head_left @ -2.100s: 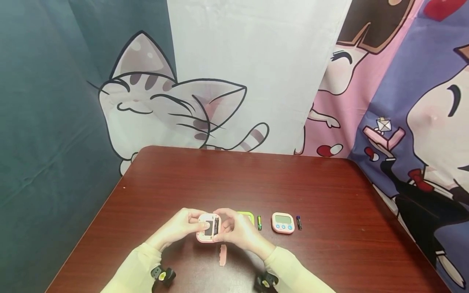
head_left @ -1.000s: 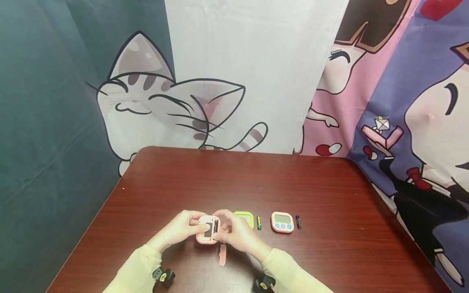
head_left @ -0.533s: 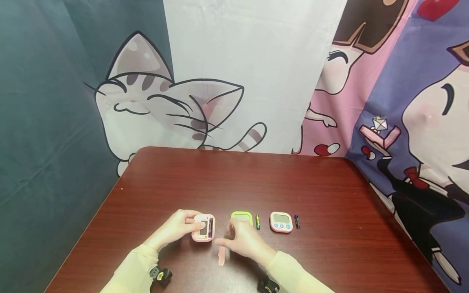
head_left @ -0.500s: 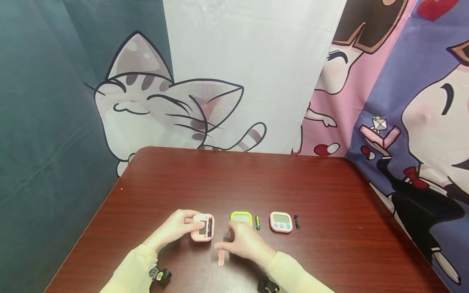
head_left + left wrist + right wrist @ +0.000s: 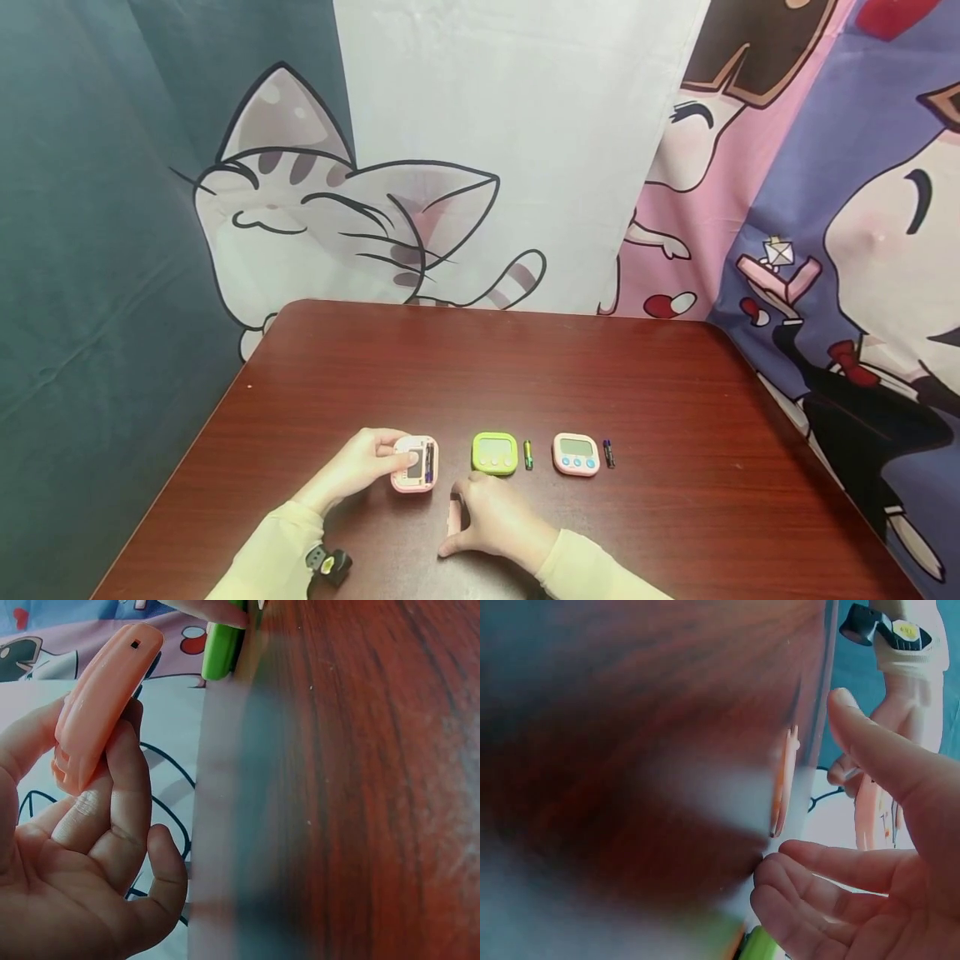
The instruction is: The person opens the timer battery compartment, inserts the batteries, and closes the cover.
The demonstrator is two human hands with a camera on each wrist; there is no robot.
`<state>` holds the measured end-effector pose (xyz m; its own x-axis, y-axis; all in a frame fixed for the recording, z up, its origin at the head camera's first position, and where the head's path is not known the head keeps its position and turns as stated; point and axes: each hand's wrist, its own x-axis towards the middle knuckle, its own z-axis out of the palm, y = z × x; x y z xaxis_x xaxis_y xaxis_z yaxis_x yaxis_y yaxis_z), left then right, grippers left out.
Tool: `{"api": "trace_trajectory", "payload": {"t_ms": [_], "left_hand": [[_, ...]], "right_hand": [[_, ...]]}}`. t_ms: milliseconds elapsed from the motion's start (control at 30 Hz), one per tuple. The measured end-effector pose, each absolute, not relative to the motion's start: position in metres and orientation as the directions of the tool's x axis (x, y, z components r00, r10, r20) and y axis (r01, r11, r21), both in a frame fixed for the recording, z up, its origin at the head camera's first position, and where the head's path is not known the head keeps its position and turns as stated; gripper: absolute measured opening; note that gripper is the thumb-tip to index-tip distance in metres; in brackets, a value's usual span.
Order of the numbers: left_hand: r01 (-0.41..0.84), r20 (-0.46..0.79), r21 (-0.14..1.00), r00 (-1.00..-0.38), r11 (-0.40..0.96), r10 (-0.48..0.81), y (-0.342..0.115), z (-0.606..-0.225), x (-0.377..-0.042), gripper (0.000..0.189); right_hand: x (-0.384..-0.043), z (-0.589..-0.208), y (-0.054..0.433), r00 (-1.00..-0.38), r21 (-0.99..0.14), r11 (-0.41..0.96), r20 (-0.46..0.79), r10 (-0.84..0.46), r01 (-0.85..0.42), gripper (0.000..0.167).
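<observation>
In the head view my left hand (image 5: 360, 467) pinches a pink kitchen timer (image 5: 401, 482), back side up, thumb across it. A dark AAA battery (image 5: 430, 463) lies in its uncovered compartment. The left wrist view shows the same timer (image 5: 105, 705) edge-on between thumb and fingers. My right hand (image 5: 498, 518) is low over the table, thumb and fingers spread around a slim pink battery cover (image 5: 453, 517). In the right wrist view that cover (image 5: 783, 784) lies on the table between thumb and fingertips, a gap showing on the thumb side.
Behind my right hand lie a green timer (image 5: 495, 453) and a green battery (image 5: 528, 455). Farther right are another pink timer (image 5: 576, 455) and a dark battery (image 5: 609, 454). All rest on the brown table (image 5: 637, 375), with a cartoon curtain (image 5: 450, 125) behind.
My right hand has left the held timer and moved down and toward me to the battery cover, unblocking the green timer. My left hand with the timer has shifted slightly left.
</observation>
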<state>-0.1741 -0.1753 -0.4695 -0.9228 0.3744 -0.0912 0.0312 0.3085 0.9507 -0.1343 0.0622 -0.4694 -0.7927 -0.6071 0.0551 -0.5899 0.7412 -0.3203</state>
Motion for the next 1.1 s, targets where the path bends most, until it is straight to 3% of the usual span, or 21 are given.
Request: {"api": "trace_trajectory", "payload": {"t_ms": [167, 533, 1100], "left_hand": [[0.026, -0.091, 0.955, -0.922, 0.295, 0.376, -0.175, -0.470, -0.174, 0.046], [0.027, -0.092, 0.956, -0.919, 0.293, 0.384, -0.176, -0.471, -0.174, 0.048], [0.034, -0.082, 0.960, -0.914, 0.276, 0.398, -0.174, -0.468, -0.173, 0.047]], "right_hand": [[-0.129, -0.471, 0.061, -0.787, -0.211, 0.763, 0.065, -0.613, -0.611, 0.057], [-0.128, -0.472, 0.059, -0.763, -0.116, 0.755, 0.093, -0.639, -0.646, 0.044], [-0.123, -0.472, 0.057, -0.764, -0.162, 0.747, 0.115, -0.635, -0.645, 0.036]]}}
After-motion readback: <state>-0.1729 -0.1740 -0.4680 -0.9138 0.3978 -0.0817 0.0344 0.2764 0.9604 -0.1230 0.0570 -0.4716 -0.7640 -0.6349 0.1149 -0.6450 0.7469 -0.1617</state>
